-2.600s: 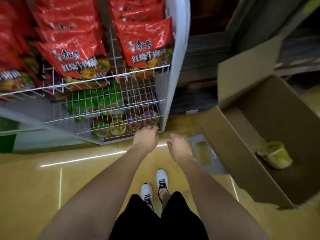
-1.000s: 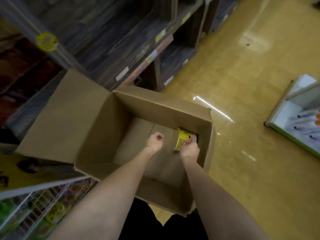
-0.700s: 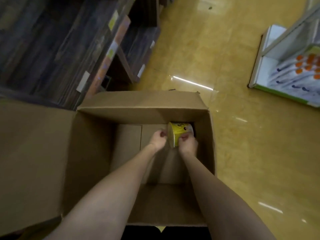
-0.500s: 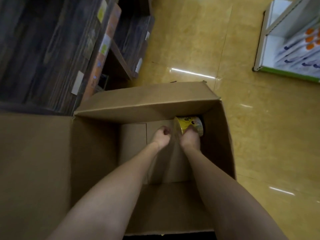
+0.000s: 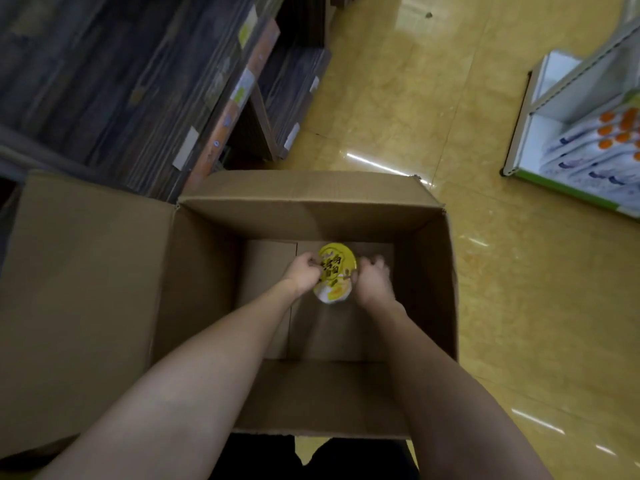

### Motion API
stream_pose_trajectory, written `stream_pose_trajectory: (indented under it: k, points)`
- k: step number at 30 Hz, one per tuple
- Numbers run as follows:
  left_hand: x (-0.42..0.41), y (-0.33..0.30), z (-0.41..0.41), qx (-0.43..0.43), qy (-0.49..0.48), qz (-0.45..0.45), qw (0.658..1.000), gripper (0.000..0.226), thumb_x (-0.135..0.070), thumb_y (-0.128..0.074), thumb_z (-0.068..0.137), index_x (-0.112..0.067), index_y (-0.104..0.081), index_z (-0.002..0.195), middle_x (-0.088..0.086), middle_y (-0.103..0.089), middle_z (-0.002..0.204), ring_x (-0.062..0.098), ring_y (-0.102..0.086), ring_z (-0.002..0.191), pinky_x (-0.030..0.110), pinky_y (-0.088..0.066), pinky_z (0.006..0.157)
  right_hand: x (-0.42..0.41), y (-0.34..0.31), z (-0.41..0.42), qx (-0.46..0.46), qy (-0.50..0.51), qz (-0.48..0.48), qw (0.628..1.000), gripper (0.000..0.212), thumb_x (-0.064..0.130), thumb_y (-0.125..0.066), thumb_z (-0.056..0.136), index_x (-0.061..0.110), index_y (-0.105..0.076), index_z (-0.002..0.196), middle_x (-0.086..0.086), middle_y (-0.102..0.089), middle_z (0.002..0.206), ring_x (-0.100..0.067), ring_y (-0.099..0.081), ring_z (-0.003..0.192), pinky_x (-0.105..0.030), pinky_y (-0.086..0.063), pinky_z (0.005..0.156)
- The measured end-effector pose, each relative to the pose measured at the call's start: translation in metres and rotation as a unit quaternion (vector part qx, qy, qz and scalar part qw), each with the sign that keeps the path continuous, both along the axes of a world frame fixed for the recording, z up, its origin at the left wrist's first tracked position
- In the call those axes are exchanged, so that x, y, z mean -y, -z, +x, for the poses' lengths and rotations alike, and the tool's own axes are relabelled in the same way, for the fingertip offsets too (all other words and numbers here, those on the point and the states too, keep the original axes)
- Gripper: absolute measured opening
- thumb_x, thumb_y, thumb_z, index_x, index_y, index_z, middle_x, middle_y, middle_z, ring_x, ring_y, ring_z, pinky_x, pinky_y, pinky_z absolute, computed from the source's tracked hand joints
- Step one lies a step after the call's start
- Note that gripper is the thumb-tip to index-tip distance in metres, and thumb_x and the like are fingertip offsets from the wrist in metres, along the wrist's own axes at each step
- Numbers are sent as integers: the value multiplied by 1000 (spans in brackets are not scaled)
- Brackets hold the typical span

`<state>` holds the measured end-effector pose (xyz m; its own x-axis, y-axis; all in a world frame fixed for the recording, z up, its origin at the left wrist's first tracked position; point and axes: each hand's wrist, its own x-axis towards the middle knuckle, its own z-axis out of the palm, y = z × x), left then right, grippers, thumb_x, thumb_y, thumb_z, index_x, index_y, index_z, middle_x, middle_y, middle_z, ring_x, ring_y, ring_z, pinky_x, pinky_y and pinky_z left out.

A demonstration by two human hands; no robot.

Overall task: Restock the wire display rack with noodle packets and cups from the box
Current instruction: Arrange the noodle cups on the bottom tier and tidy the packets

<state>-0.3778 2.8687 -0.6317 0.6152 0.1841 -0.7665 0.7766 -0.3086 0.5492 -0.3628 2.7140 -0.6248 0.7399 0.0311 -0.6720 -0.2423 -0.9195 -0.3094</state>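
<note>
Item: cardboard box (image 5: 311, 396), open, at my feet; inside, low over its floor, my left hand (image 5: 302, 276) and right hand (image 5: 373, 284) curl against opposite sides of one yellow noodle cup (image 5: 335, 271), lid up; risk: slick wrap may slip and drop

Dark wooden shelving (image 5: 114, 81) filled the upper left, its boards running at a slant, with pale price labels (image 5: 185, 147) fixed along the shelf edges and an orange strip (image 5: 228, 109) along one front. A glossy yellow tiled floor (image 5: 433, 98) stretched across the right, streaked with bright reflections of ceiling lights. At the right edge stood a white shelf unit (image 5: 554, 91) with a green base, stocked with pale packs (image 5: 588, 157) bearing orange spots
</note>
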Motion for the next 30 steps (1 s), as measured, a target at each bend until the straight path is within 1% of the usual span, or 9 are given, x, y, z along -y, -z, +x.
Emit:
stream_pose_trajectory:
  k: [1,3,5,8,11,14,20,25,30]
  points:
    - [-2,-4,-2,-6,-1,3,1000,22,0,-53,96,-5,-61,116,12,-61,102,27,-58,98,29,-46,74,0,-4,-4,0,-8,26,1000,35,20,-41,105,6,-51,135,-25,-34,148,-43,-40,133,-42,-37,109]
    - [-8,-22,-9,-16,7,20,1000,34,-5,-57,98,-7,-56,131,13,-59,127,30,-57,120,29,-46,93,1,-22,-12,7,-8,79,997,24,20,-40,105,7,-53,121,-22,-49,133,-41,-52,120,-41,-44,99]
    - [-17,-40,-18,-17,4,56,998,45,-9,-60,97,-10,-49,141,11,-50,144,28,-50,132,31,-42,103,1,-41,-18,14,5,123,992,13,20,-41,105,11,-50,105,-16,-62,111,-35,-61,103,-40,-48,85]
    - [-30,-65,-37,-7,-36,115,993,61,-15,-62,93,-13,-40,149,13,-41,152,30,-45,137,34,-39,109,0,-69,-28,29,13,169,985,15,21,-41,105,12,-47,95,-7,-63,94,-25,-61,85,-37,-47,73]
    - [-33,-90,-61,-4,-108,118,987,58,-17,-60,95,-12,-38,148,15,-46,147,33,-50,131,35,-42,105,-4,-97,-37,63,-22,208,976,18,23,-41,105,12,-46,91,-3,-61,86,-22,-60,79,-37,-45,68]
    - [-26,-113,-88,28,-189,112,975,31,-16,-52,98,-8,-53,127,15,-61,127,33,-60,115,36,-49,93,-12,-124,-50,91,-62,220,969,18,25,-40,104,12,-46,93,-7,-62,85,-27,-60,78,-39,-46,67]
    - [-17,-159,-141,146,-352,145,913,27,-22,-52,102,-5,-51,123,16,-65,118,36,-61,110,39,-48,93,-33,-169,-93,154,-100,230,956,19,24,-43,103,7,-46,94,-13,-62,86,-36,-55,81,-38,-37,67]
    - [-24,-202,-196,202,-406,169,875,28,-28,-54,102,-10,-48,123,15,-67,113,36,-61,105,37,-45,88,-54,-196,-150,176,-82,272,942,34,41,-40,105,8,-42,99,-23,-65,95,-44,-59,93,-48,-47,79]
    - [-47,-225,-265,226,-396,195,869,32,-30,-55,101,-18,-54,131,14,-66,120,35,-60,112,40,-47,99,-79,-219,-196,177,-136,267,938,40,51,-32,105,14,-46,107,-18,-68,98,-42,-62,95,-47,-49,81]
